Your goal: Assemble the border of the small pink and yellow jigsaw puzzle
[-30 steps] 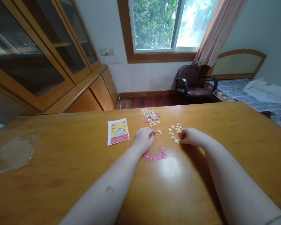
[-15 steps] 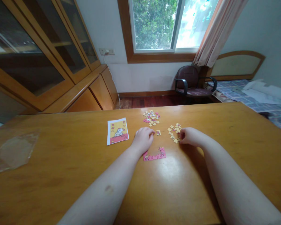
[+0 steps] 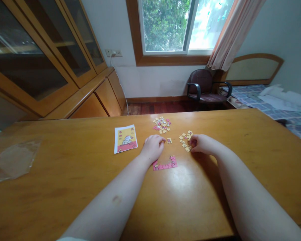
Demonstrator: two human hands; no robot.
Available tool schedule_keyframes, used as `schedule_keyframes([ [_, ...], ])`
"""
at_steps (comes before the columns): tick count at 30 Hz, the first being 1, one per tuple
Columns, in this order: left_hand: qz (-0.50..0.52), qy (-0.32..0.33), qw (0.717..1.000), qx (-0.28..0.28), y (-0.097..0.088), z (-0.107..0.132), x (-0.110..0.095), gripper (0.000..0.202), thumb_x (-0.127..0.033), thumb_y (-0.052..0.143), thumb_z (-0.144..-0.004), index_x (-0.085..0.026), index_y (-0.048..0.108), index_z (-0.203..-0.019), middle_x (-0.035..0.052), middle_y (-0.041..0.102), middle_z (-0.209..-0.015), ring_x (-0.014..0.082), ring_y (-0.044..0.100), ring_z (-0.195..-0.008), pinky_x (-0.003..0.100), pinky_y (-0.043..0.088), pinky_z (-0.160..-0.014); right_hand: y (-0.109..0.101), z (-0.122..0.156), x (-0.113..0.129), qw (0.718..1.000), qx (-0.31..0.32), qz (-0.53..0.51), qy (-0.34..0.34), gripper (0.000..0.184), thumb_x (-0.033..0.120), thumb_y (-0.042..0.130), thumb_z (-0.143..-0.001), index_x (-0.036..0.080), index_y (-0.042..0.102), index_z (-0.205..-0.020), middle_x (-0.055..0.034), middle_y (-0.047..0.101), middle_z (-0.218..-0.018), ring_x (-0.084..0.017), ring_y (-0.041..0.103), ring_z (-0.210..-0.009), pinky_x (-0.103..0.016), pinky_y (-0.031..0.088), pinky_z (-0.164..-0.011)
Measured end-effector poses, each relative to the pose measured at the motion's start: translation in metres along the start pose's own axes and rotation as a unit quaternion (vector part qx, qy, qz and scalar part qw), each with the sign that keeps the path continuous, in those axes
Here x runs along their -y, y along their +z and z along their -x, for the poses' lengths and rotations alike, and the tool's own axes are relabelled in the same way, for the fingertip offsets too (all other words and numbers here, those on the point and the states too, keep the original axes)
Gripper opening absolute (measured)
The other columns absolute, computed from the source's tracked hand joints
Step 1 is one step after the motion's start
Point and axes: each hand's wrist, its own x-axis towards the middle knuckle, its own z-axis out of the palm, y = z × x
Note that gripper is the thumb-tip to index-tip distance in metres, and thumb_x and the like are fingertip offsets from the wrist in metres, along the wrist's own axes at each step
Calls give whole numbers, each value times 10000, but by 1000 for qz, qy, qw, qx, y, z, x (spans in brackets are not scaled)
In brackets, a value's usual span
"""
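Note:
My left hand [image 3: 153,146] rests on the wooden table [image 3: 65,160] with its fingers curled, the fingertips beside a single yellow puzzle piece [image 3: 169,140]. Just below it lies a joined strip of pink puzzle pieces [image 3: 165,164]. My right hand [image 3: 200,144] is closed in a pinch at the edge of a small heap of yellow pieces [image 3: 184,139]; what it pinches is too small to name. A second heap of pink and yellow pieces [image 3: 162,123] lies farther back. A picture card [image 3: 125,138] with a white animal lies to the left.
A clear plastic bag [image 3: 13,160] lies at the table's left. Wooden cabinets with glass doors [image 3: 40,67] line the left wall. Behind the table stand a dark armchair [image 3: 203,87], a window and a bed [image 3: 273,103] with papers.
Both hands have stayed near the pieces; the right hand has shifted slightly left into the yellow heap. The view has tilted a little.

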Motion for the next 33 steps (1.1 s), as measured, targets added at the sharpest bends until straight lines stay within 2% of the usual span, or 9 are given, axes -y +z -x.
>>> schedule_keyframes([
  [5, 1, 2, 1000, -1, 1, -1, 1, 237, -187, 484, -853, -227, 697, -949, 33, 688, -1008, 215, 578, -1008, 366, 430, -934, 4, -4, -4, 999, 25, -41, 8, 316, 140, 651, -581, 195, 668, -891, 12, 646, -738, -126, 569, -630, -211, 355, -528],
  [11, -6, 5, 1000, 2, 2, -1, 2, 241, -185, 485, -849, -227, 698, -951, 32, 687, -1005, 212, 577, -1007, 360, 432, -933, 7, -8, -9, 999, 11, -30, -11, 203, 160, 665, -565, 188, 641, -764, 12, 632, -686, -139, 559, -621, -230, 349, -536],
  [17, -6, 6, 1000, 3, 2, -1, 2, 242, -187, 479, -856, -233, 697, -949, 27, 689, -1002, 213, 581, -1001, 362, 432, -930, 1, -2, -2, 1000, -7, -1, -16, 123, 174, 681, -589, 194, 606, -684, 13, 617, -634, -134, 543, -583, -233, 326, -511],
  [19, -7, 8, 1000, 3, 2, -1, 2, 238, -188, 484, -855, -231, 696, -953, 27, 689, -1004, 212, 583, -998, 364, 434, -925, 0, 0, 2, 999, -28, -15, -22, 75, 174, 663, -628, 190, 624, -690, 4, 633, -649, -132, 550, -584, -231, 340, -514],
  [22, -6, 12, 1000, 2, 3, 0, 2, 228, -191, 495, -855, -227, 697, -954, 29, 688, -1002, 211, 586, -992, 366, 436, -916, 0, 1, 10, 994, -99, -42, -31, 76, 207, 634, -709, 191, 678, -770, -14, 669, -717, -131, 559, -602, -231, 369, -534],
  [27, 7, 38, 999, 5, 4, 0, 0, 210, -260, 501, -886, -229, 698, -951, 25, 691, -984, 207, 590, -971, 360, 435, -902, 17, 0, 30, 973, -177, -122, -87, 160, 287, 618, -776, 192, 719, -857, -18, 670, -695, -130, 551, -604, -243, 403, -577],
  [33, 44, 74, 996, 1, 4, 0, -3, 197, -321, 526, -896, -214, 689, -926, 25, 700, -959, 197, 597, -939, 342, 438, -877, 48, -9, 45, 944, -166, -236, -162, 180, 322, 615, -770, 194, 703, -861, -22, 695, -771, -126, 566, -630, -252, 447, -622],
])
